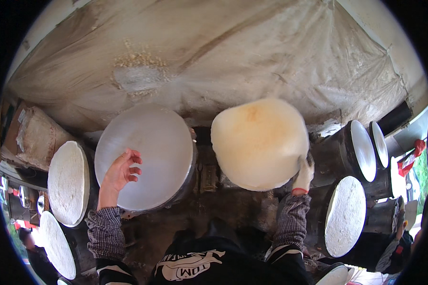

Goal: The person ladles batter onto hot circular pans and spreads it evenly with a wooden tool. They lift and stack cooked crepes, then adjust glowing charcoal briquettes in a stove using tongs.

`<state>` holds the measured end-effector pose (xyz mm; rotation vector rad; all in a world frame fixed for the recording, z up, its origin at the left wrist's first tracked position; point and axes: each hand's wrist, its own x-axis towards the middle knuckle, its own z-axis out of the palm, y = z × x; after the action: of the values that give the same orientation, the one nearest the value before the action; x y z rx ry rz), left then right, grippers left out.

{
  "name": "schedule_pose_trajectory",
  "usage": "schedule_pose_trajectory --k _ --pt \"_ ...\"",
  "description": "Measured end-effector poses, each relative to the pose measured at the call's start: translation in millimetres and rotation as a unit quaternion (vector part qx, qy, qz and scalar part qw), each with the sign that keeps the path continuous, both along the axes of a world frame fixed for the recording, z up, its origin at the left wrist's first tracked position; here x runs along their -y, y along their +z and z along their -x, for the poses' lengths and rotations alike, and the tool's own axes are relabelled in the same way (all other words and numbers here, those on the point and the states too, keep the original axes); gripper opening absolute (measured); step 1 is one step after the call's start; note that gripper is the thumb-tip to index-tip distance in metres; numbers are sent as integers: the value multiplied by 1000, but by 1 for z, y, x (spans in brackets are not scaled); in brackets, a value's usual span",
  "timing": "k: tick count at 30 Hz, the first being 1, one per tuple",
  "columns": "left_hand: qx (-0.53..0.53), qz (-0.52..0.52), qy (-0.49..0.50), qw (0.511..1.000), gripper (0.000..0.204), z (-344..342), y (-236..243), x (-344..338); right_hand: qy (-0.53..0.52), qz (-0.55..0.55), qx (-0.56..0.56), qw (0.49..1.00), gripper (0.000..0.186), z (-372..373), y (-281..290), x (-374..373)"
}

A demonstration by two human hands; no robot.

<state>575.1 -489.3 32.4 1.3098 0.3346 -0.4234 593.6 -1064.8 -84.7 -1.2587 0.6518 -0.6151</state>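
Observation:
My left hand (123,171) hovers over a round grey griddle plate (152,142), its bare fingers slightly curled and apart with nothing in them. On the right, a large thin round flatbread (257,147) shows a pale yellow face with a browned patch near its far edge. My right hand (303,177), in a whitish glove with a red cuff, grips the flatbread's right edge. The fingers there are slightly blurred and partly merge with the bread. What lies beneath the flatbread is hidden.
White-covered round griddles (67,183) stand at the left, and another (345,216) at the right. A bare griddle (363,151) sits farther back. A dusty cloth sheet (252,52) hangs along the far side. Another person's arm (390,244) shows at lower right.

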Motion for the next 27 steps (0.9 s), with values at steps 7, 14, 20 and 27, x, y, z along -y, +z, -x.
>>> schedule_pose_trajectory --k 7,14,20,27 --pt "-31 57 -30 997 39 15 -26 75 74 18 -146 986 56 18 -62 29" --pt "-74 95 -71 990 41 79 -47 102 122 102 -173 972 52 -10 -57 43" --pt "-82 110 -119 983 41 132 -48 117 95 381 -277 877 66 13 -59 70" --pt "-98 165 45 980 34 247 -61 51 238 401 55 883 50 -8 67 -131"
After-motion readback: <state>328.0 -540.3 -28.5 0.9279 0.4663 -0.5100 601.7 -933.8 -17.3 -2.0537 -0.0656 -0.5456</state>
